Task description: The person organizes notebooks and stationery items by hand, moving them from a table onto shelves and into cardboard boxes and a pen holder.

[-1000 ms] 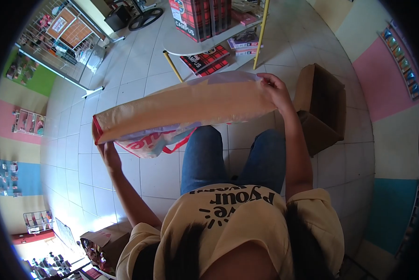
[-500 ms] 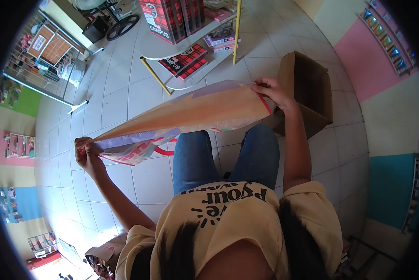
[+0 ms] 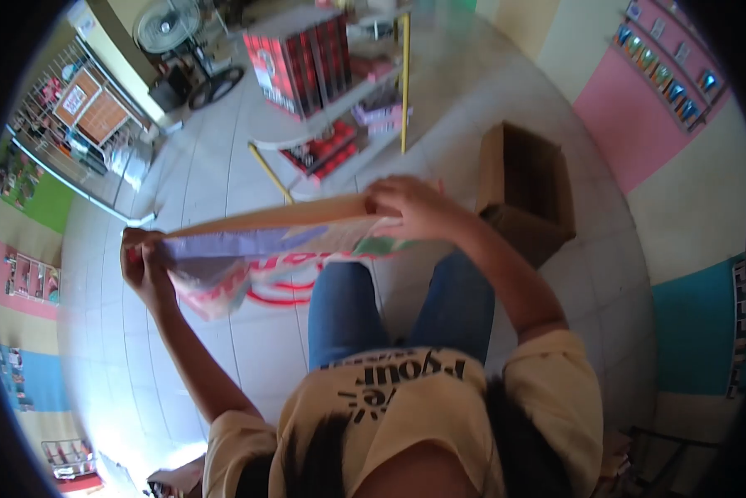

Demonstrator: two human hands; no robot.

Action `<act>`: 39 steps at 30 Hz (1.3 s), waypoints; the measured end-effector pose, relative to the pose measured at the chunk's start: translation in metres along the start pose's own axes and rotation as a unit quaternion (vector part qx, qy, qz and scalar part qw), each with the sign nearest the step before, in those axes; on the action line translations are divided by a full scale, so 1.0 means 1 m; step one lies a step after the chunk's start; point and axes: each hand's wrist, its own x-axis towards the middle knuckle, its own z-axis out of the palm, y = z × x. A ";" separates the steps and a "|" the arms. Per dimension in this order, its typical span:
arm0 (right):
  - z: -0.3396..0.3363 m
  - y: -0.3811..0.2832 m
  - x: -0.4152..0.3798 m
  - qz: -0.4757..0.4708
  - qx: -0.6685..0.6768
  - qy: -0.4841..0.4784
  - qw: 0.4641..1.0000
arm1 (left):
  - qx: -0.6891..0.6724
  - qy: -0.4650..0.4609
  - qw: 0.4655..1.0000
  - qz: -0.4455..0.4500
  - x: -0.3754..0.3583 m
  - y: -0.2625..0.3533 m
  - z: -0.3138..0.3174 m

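My left hand [image 3: 144, 264] is clenched on one end of a large tan woven shopping bag with lilac panels and red lettering [image 3: 261, 245], and my right hand [image 3: 410, 207] grips the other end of it, fingers curled over the top edge near the middle of my reach. The bag hangs flat in the air in front of my jeans-clad knees, stretched between the two hands above the pale tiled floor [image 3: 248, 332], its red handle loop dangling below. I judge that I am in the middle of folding or flattening this bag, with the two ends drawing toward each other; the next move would call for matching the edges squarely and keeping the slack cloth from sagging out of line. Counting: one bag, two hands on it. Beyond it stands one open brown cardboard box [image 3: 526, 191] on the floor, near my right arm but apart from the bag. One round white display table with yellow legs [image 3: 323, 129] carries stacks of red plaid notebooks, too blurred to count.
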 end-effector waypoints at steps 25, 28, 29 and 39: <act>-0.125 -0.095 -0.042 0.022 -0.192 0.070 0.979 | -0.019 -0.310 0.934 0.177 -0.001 0.112 0.227; -0.118 -0.094 -0.046 0.033 -0.131 0.170 0.976 | -0.041 -0.368 0.921 0.124 -0.016 0.102 0.257; -0.127 -0.097 -0.052 0.100 0.013 0.134 0.986 | -0.027 -0.393 0.913 0.106 -0.017 0.100 0.259; -0.062 -0.050 -0.094 0.197 0.066 0.244 0.947 | -0.230 -0.441 0.866 0.056 0.008 0.085 0.234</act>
